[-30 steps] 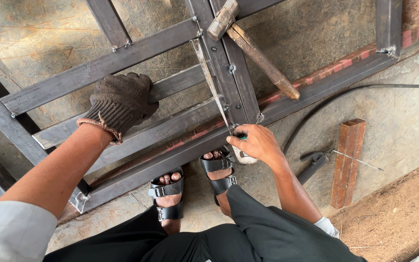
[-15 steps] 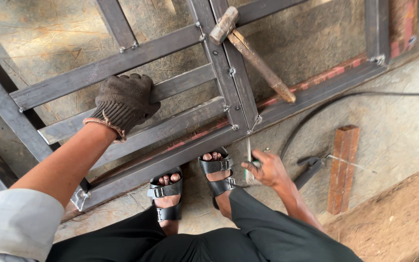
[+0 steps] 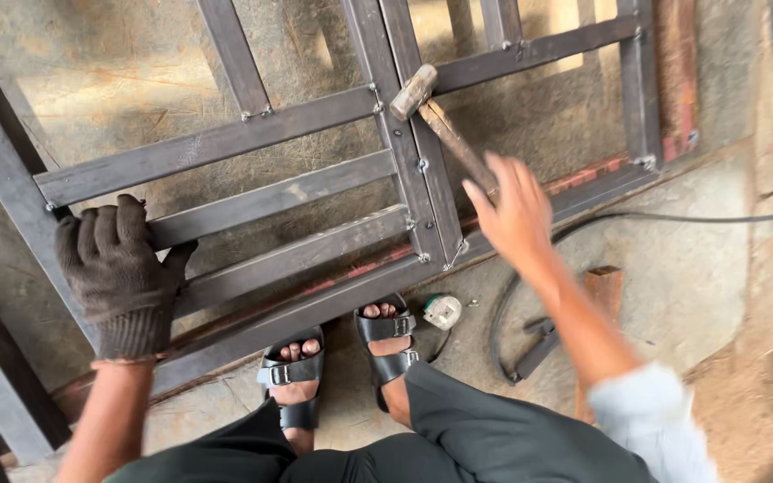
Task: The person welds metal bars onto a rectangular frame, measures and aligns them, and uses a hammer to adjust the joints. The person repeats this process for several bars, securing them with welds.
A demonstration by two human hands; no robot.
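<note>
Dark brown glove [image 3: 121,268], grey steel frame [image 3: 297,192]

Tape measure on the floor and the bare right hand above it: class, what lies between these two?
In the head view, between the tape measure and the right hand lies the lower rail of the steel frame, with concrete floor on the near side.

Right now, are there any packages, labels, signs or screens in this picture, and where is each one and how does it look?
No package, sign or screen shows.
Tape measure: small rounded pale case with a greenish face that may be a label, too small to tell, on the floor beside the sandalled foot.
Right hand: bare, open, at the hammer handle.
Left hand: dark glove, resting on the steel frame.
</note>
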